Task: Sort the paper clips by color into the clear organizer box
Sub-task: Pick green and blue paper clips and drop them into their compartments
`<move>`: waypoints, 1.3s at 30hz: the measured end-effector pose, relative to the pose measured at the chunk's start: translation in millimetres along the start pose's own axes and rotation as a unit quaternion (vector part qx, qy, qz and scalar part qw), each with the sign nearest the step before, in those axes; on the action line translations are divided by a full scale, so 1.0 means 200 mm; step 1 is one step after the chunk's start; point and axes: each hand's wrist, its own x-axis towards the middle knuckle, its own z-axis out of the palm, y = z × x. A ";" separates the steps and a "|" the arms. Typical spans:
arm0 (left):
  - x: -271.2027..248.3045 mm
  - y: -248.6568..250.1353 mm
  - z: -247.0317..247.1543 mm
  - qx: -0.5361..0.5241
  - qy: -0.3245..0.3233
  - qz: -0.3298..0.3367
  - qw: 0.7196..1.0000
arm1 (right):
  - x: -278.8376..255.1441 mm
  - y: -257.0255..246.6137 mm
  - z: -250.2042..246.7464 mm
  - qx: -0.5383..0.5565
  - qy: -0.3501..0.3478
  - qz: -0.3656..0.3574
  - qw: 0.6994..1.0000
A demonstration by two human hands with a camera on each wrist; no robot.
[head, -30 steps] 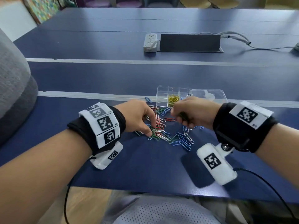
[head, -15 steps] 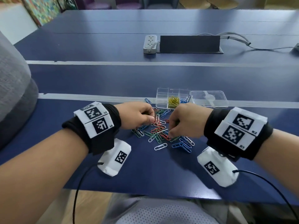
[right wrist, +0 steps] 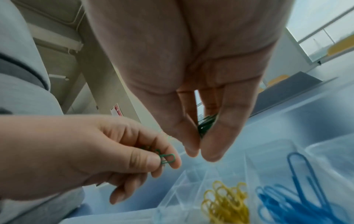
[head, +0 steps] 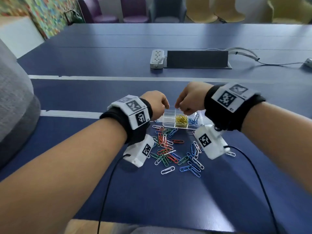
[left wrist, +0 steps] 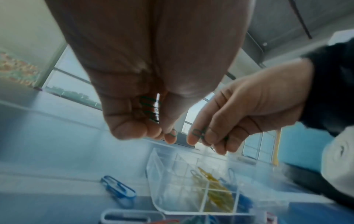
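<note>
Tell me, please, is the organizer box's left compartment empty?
Empty: the left compartment shows bare clear plastic, unlike the yellow clips beside it.

1. A white power strip (head: 157,58) lies far across the blue table (head: 101,65).
2. A long black panel (head: 197,59) stands just beside the strip, to its right.
3. Grey cables (head: 243,53) trail off behind the panel toward the right edge.
4. Purple chairs (head: 135,9) and yellow chairs (head: 202,10) line the far side.

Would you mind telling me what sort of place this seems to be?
Probably an office meeting room: a long dark blue conference table, a white power strip beside a black cable hatch, and upholstered purple and yellow chairs along the far side.
</note>
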 end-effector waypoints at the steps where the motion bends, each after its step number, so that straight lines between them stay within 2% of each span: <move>1: 0.02 0.01 0.00 0.035 0.012 0.004 0.999 | 0.03 -0.01 0.00 -0.022 0.006 0.003 1.000; 9: 0.11 0.07 0.01 0.120 0.036 0.034 0.992 | 0.20 -0.02 -0.01 -0.095 0.006 0.030 0.995; 16: 0.10 0.07 0.01 0.080 0.019 0.026 0.996 | 0.21 -0.06 0.00 -0.127 -0.002 0.027 0.992; 28: 0.06 0.03 -0.01 -0.006 0.041 0.011 0.999 | 0.18 -0.10 0.04 -0.107 0.010 0.017 0.994; 39: -0.02 -0.09 0.00 -0.013 0.050 -0.009 0.999 | 0.17 -0.14 0.06 -0.093 0.027 0.003 0.995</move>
